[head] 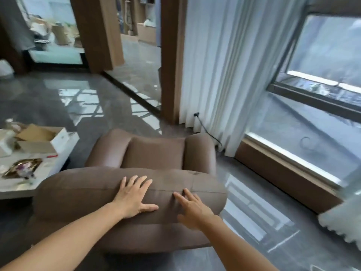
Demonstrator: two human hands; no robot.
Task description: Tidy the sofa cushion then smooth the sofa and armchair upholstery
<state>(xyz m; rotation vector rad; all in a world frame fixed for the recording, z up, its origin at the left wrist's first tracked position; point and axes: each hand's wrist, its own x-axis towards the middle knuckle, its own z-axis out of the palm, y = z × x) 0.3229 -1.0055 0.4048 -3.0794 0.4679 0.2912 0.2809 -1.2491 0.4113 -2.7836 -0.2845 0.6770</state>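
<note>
armchair (156,159) | brown, soft matte upholstery | seen from behind, over its backrest | backrest (88,192) thick and rounded, with a seam along the top | two puffy arms beside a smooth seat cushion (154,153) | stands on grey glossy floor, near the white curtain

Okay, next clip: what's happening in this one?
A person stands behind a brown armchair and leans over its padded backrest. The left hand lies flat on the backrest, fingers spread, and the right hand rests open on it just beside, near a seam. Neither hand grips anything; this looks like smoothing the upholstery. A low table with an open cardboard box stands to the left.
</note>
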